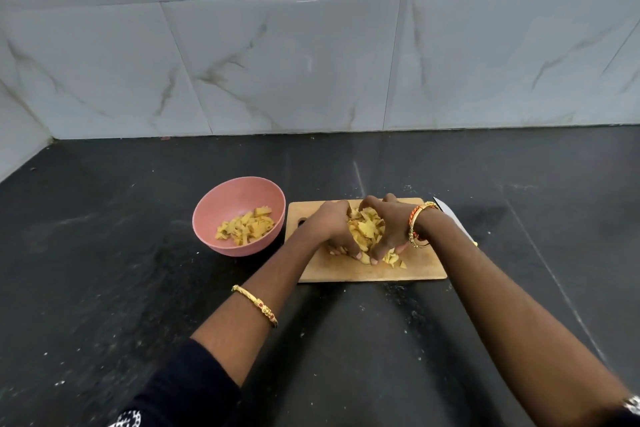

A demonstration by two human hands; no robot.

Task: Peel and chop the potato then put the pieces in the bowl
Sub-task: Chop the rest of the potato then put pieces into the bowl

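Chopped potato pieces (366,230) are heaped on the wooden cutting board (408,270), cupped between the left hand (330,224) and right hand (388,224), both curled closed around the pile. More pieces lie in the pink bowl (221,204) just left of the board, mid-counter (104,253). A knife (450,215) lies along the board's right edge.

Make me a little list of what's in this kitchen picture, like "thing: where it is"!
bowl: pink, left of the board, some potato pieces inside
cutting board: wooden, on the dark counter
left hand: cupped around a potato heap
right hand: cupped on the heap's other side
potato pieces: gathered between both hands
knife: lying right of the board
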